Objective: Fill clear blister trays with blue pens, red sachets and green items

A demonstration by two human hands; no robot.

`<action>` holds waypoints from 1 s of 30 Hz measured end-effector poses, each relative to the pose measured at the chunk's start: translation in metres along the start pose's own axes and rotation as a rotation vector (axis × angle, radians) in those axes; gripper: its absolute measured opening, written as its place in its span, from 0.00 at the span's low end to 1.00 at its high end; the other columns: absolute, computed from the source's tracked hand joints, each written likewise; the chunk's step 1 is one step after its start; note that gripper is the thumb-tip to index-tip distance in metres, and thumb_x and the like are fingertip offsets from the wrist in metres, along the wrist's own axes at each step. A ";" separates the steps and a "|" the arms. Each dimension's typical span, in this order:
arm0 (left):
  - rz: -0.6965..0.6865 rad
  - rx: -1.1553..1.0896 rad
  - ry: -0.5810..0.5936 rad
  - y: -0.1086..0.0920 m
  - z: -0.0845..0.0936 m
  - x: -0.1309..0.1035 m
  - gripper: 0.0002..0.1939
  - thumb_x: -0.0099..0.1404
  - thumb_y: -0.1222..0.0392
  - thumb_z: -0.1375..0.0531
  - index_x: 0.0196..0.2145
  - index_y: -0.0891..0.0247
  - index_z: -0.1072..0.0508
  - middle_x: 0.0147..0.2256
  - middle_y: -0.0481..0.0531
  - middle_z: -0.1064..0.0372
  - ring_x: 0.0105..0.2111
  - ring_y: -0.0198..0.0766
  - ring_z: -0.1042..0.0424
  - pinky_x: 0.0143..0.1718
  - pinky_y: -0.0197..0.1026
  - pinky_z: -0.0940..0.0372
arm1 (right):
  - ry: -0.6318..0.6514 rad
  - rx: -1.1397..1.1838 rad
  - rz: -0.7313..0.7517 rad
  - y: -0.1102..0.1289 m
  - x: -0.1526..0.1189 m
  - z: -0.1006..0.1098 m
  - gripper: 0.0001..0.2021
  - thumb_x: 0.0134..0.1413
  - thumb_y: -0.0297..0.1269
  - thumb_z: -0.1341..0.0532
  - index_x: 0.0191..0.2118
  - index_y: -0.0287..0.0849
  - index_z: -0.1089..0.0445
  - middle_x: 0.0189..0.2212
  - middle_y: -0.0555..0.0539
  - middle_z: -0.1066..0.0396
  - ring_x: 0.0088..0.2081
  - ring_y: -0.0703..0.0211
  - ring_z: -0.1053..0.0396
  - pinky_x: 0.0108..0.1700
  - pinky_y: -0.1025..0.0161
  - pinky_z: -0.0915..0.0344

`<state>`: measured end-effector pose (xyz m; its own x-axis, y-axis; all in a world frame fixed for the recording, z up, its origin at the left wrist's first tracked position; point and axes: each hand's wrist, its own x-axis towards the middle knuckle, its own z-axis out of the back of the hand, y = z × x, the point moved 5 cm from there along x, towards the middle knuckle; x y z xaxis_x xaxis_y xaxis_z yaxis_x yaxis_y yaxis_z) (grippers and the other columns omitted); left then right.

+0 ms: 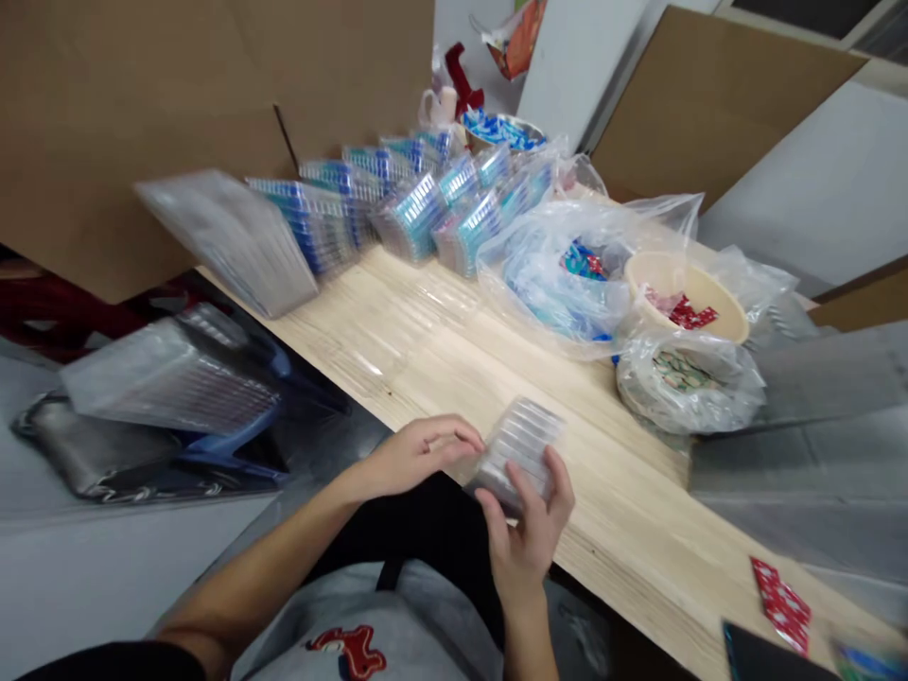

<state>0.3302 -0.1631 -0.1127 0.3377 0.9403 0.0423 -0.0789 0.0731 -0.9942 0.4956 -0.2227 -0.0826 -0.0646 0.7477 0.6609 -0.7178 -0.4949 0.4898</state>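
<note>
Over the table's near edge, my right hand (529, 520) grips a clear ridged plastic tray (523, 437), thumb on one side and fingers on the other. Motion blurs the tray, and I cannot tell whether it is one piece or several nested together. My left hand (426, 449) is at the tray's left side with its fingers extended and slightly bent. Its fingertips come close to the tray's edge; whether they touch is unclear.
Nested clear trays (234, 241) lean at the table's far left, beside rows of trays with blue contents (411, 218). Plastic bags (560, 274) and a cream tub (730, 303) holding small packets stand behind. Red packets (780, 601) lie at right. More trays (177, 374) rest left of the table.
</note>
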 end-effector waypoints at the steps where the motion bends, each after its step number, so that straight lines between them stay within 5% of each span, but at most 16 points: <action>1: 0.048 -0.107 0.036 -0.002 -0.014 -0.005 0.09 0.65 0.54 0.43 0.36 0.60 0.28 0.36 0.50 0.27 0.36 0.36 0.28 0.40 0.39 0.32 | 0.059 0.007 -0.029 0.001 0.000 0.000 0.14 0.59 0.34 0.39 0.51 0.46 0.33 0.60 0.39 0.46 0.60 0.46 0.41 0.52 0.45 0.32; 4: 0.114 -0.264 0.036 0.003 -0.036 -0.016 0.11 0.58 0.54 0.36 0.37 0.60 0.28 0.36 0.50 0.28 0.37 0.37 0.28 0.41 0.39 0.33 | 0.179 0.033 -0.129 0.000 0.000 0.005 0.16 0.60 0.34 0.41 0.54 0.46 0.36 0.62 0.39 0.49 0.63 0.44 0.46 0.54 0.43 0.34; 8: 0.052 -0.270 -0.057 0.007 -0.042 -0.023 0.09 0.60 0.54 0.35 0.34 0.63 0.26 0.34 0.50 0.28 0.37 0.36 0.30 0.43 0.39 0.35 | 0.151 0.161 -0.150 0.003 0.003 0.015 0.14 0.58 0.31 0.39 0.49 0.48 0.33 0.61 0.43 0.45 0.62 0.48 0.44 0.55 0.47 0.35; 16: -0.146 -0.307 -0.106 -0.047 -0.034 -0.026 0.08 0.62 0.56 0.36 0.34 0.63 0.25 0.30 0.49 0.31 0.32 0.32 0.32 0.34 0.33 0.35 | 0.038 0.360 -0.295 0.020 0.018 0.029 0.15 0.53 0.28 0.35 0.46 0.47 0.33 0.56 0.45 0.38 0.59 0.51 0.40 0.56 0.47 0.37; 20: -0.197 -0.319 -0.107 -0.057 -0.033 -0.028 0.06 0.63 0.58 0.37 0.36 0.62 0.25 0.30 0.48 0.31 0.32 0.31 0.32 0.33 0.32 0.35 | 0.003 0.354 -0.259 0.026 0.020 0.037 0.14 0.53 0.28 0.35 0.45 0.46 0.32 0.53 0.45 0.36 0.57 0.52 0.38 0.54 0.48 0.35; 30: -0.008 -0.338 -0.128 -0.044 -0.033 -0.026 0.10 0.59 0.53 0.34 0.30 0.63 0.24 0.28 0.49 0.30 0.30 0.32 0.31 0.31 0.33 0.35 | -0.041 0.366 -0.309 0.020 0.010 0.033 0.12 0.54 0.28 0.35 0.45 0.45 0.31 0.50 0.45 0.34 0.55 0.54 0.37 0.53 0.51 0.34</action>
<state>0.3557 -0.2018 -0.0736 0.2155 0.9756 0.0411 0.2453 -0.0134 -0.9693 0.5036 -0.2397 -0.0477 0.1466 0.8699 0.4710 -0.4071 -0.3809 0.8302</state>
